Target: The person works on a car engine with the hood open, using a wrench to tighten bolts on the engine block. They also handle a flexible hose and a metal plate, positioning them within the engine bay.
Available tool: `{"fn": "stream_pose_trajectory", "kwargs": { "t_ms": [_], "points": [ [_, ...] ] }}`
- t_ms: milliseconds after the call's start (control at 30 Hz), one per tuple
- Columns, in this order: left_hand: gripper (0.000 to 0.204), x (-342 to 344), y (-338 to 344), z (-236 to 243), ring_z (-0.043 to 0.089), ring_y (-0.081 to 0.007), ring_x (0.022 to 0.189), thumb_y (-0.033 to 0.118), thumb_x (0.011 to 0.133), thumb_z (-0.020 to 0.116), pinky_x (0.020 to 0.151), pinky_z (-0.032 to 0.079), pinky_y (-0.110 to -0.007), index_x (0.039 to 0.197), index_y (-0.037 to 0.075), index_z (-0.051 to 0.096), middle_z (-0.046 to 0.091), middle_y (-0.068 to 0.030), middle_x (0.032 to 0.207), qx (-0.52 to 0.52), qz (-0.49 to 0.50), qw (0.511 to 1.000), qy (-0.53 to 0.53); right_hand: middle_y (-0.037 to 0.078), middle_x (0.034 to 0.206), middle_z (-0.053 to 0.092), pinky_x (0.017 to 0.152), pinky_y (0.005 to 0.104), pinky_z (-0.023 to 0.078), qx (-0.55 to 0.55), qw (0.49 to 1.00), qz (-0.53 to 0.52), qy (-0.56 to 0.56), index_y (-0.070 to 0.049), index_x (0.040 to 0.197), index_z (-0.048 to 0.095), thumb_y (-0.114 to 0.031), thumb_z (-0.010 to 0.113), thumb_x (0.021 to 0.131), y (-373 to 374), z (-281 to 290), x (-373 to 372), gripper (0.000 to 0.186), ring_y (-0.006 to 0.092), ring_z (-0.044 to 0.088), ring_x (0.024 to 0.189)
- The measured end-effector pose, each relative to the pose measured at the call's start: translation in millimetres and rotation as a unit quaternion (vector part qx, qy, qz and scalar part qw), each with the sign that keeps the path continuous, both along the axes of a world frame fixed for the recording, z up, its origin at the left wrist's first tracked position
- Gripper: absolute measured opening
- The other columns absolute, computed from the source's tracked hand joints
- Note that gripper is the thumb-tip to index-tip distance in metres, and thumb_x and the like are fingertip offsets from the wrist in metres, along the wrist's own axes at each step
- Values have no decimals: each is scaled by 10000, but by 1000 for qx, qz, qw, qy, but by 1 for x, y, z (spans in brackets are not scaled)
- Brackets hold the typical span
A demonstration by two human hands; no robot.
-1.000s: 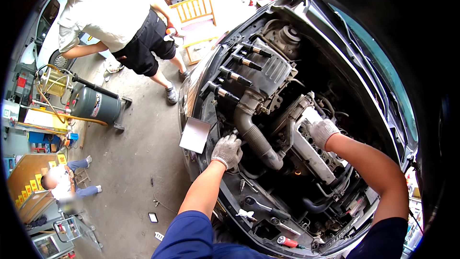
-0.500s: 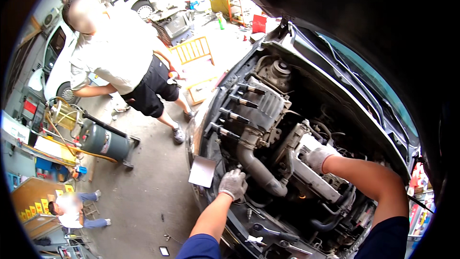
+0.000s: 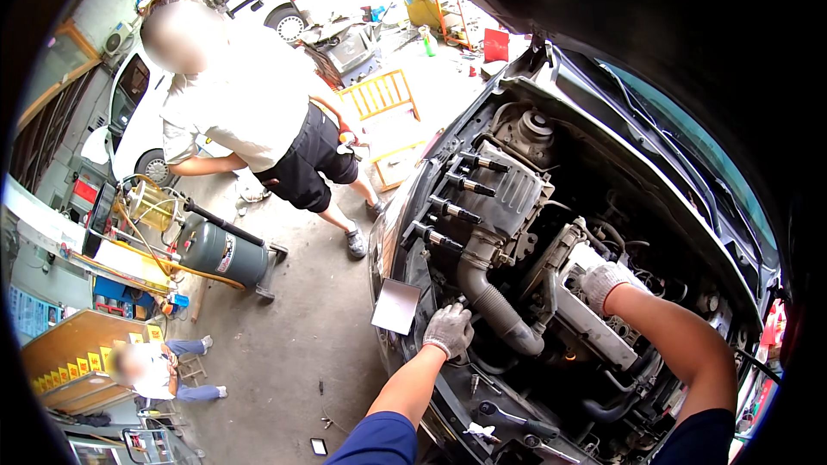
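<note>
In a grey-white work glove, my left hand (image 3: pixel 449 330) rests on the front edge of the engine bay, beside the ribbed air intake hose (image 3: pixel 497 306). Its fingers are curled, with a small metal end at the tips; what they hold is mostly hidden. Further right, my gloved right hand (image 3: pixel 606 282) is bent down onto the top of the engine (image 3: pixel 594 319). A bright white cloth-like piece (image 3: pixel 587 258) shows under and around its fingers, which are partly hidden. Several black ignition coils (image 3: pixel 456 210) lie in a row across the front panel and air filter box (image 3: pixel 502 198).
A ratchet (image 3: pixel 506 414) and a crumpled white rag (image 3: pixel 482 432) lie on the front panel near my left arm. A white square card (image 3: pixel 396 306) sits at the car's edge. Beyond stands a person (image 3: pixel 250 103), near a dark wheeled tank (image 3: pixel 222 251). The raised bonnet (image 3: pixel 689 9) hangs overhead.
The whole view has shifted, so the car and garage sit further right. Against the engine bay, both hands stay in nearly the same places.
</note>
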State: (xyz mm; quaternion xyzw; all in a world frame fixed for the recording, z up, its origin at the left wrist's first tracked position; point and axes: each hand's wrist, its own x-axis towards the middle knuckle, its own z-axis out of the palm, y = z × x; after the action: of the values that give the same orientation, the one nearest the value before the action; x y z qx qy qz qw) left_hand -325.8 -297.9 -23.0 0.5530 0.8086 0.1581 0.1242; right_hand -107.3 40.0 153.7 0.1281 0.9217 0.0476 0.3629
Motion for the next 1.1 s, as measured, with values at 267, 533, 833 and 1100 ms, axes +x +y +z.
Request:
{"fn": "stream_pose_trajectory", "kwargs": {
  "t_ms": [267, 533, 833, 1100],
  "points": [
    [220, 0, 2, 1, 694, -390, 1142, 247, 942, 704, 1029, 563, -519, 1068, 69, 733, 705, -191, 1173, -12, -3, 1000, -15, 225, 1255, 742, 931, 510, 602, -21, 825, -274, 493, -65, 1331, 743, -105, 620, 1081, 0, -101, 39, 282, 400, 749, 1099],
    [150, 4, 3, 3, 692, -401, 1073, 207, 922, 705, 971, 569, -528, 991, 73, 711, 689, -185, 1088, 23, -4, 1000, -12, -6, 960, 703, 720, 288, 477, -232, 362, -500, 752, -14, 1213, 742, -184, 609, 1170, -21, -151, -2, 220, 99, 535, 766],
    [176, -2, -10, -4, 690, -386, 1110, 216, 920, 707, 985, 564, -516, 1019, 72, 718, 706, -190, 1164, 32, 5, 999, -1, -4, 785, 680, 562, 295, 448, -443, 643, -457, 426, -7, 1031, 806, -195, 726, 1019, 6, -89, -5, 204, 101, 591, 647],
    [268, -1, -11, -11, 709, -398, 1231, 241, 890, 738, 1068, 556, -493, 1066, 42, 764, 704, -261, 1449, 38, 16, 999, -9, 164, 1148, 847, 888, 406, 637, -39, 248, -546, 799, 47, 1124, 837, -308, 659, 1109, 3, -184, -13, 397, 276, 780, 943]
  ]
}}
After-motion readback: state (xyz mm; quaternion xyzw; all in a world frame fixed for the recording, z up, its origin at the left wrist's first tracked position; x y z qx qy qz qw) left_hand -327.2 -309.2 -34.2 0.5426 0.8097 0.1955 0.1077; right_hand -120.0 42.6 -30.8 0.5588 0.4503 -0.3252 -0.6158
